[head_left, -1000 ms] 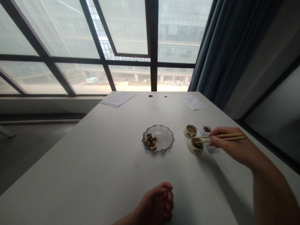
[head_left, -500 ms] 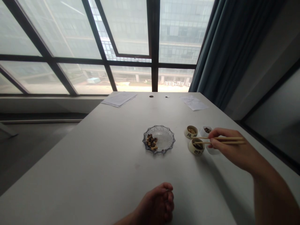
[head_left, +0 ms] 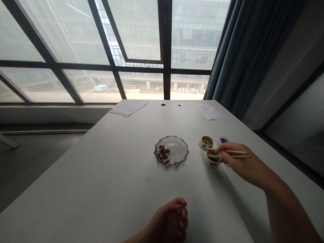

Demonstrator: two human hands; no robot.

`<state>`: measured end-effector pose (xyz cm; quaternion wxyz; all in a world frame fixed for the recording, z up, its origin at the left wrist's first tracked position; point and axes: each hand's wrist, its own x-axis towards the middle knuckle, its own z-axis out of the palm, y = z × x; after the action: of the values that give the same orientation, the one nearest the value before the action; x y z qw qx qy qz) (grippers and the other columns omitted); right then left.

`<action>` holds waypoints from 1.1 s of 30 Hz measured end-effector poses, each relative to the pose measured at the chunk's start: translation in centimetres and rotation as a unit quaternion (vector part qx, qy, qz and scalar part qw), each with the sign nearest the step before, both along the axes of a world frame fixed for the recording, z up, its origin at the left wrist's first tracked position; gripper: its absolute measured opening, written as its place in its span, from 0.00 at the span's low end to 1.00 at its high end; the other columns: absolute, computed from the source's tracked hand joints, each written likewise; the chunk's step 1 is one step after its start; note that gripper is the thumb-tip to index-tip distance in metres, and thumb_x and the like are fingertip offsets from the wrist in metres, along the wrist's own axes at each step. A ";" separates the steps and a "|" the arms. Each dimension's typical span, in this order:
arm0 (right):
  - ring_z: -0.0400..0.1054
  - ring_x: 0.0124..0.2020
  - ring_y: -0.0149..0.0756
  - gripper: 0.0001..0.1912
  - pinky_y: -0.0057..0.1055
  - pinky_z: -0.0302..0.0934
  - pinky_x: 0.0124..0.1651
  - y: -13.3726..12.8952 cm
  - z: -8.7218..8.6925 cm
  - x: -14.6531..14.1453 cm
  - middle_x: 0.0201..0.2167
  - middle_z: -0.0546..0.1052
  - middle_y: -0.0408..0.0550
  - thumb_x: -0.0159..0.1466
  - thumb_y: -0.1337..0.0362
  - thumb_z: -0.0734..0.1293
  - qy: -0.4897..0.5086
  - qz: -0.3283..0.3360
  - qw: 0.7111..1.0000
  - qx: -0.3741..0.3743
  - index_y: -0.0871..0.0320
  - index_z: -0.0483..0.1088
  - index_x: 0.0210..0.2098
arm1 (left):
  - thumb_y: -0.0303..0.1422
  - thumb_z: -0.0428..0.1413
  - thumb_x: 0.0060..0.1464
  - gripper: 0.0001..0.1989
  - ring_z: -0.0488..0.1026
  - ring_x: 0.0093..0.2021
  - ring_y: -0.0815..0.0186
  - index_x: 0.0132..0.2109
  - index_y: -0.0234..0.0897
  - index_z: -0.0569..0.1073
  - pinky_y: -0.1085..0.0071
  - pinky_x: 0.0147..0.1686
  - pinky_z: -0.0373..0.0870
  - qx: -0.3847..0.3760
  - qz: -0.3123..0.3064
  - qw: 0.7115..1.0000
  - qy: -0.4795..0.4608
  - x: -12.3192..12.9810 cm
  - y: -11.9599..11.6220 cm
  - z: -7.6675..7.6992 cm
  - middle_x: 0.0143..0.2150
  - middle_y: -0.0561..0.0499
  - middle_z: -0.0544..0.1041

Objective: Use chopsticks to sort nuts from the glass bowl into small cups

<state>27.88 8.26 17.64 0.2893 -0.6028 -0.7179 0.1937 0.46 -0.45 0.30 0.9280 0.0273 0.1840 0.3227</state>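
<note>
My right hand (head_left: 234, 158) grips a pair of wooden chopsticks (head_left: 241, 156) near their middle, with the tips pointing left. The lower tip reaches into the mouth of the nearer small cream cup (head_left: 210, 164), which has dark bits inside and a black character on its side. The upper tip lies between this cup and a similar cup (head_left: 206, 145) behind it, holding yellowish pieces. My left hand (head_left: 170, 219) rests on its side on the table, fingers loosely curled in, nothing visible in them. Left of the cups, a scalloped glass dish (head_left: 184, 150) holds a heap of mixed nuts or beans (head_left: 163, 154).
A white plastic tub (head_left: 218, 141) with dark pieces stands behind my right hand, which partly hides another pale container. Papers (head_left: 128, 108) lie at the far left of the white table (head_left: 113, 168) and more sheets (head_left: 210, 112) at the far right. Windows and a dark curtain (head_left: 235, 57) stand beyond.
My right hand has moved left with the chopsticks, closer over the nearer cup. The left hand, cups and glass dish stay where they were.
</note>
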 end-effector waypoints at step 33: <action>0.78 0.33 0.37 0.18 0.32 0.76 0.36 3.7 -10.8 -8.5 0.33 0.81 0.49 0.70 0.51 0.64 0.277 0.121 0.953 0.008 0.57 0.78 0.36 | 0.28 0.60 0.54 0.05 0.73 0.26 0.70 0.39 0.37 0.76 0.73 0.27 0.56 0.001 -0.004 1.000 0.018 0.4 0.0 0.5 0.29 0.53 0.77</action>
<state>19.39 11.93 6.80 0.4559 -0.4321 -0.6784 0.3811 0.81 -0.45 0.75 0.9258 0.0350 0.2004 0.3186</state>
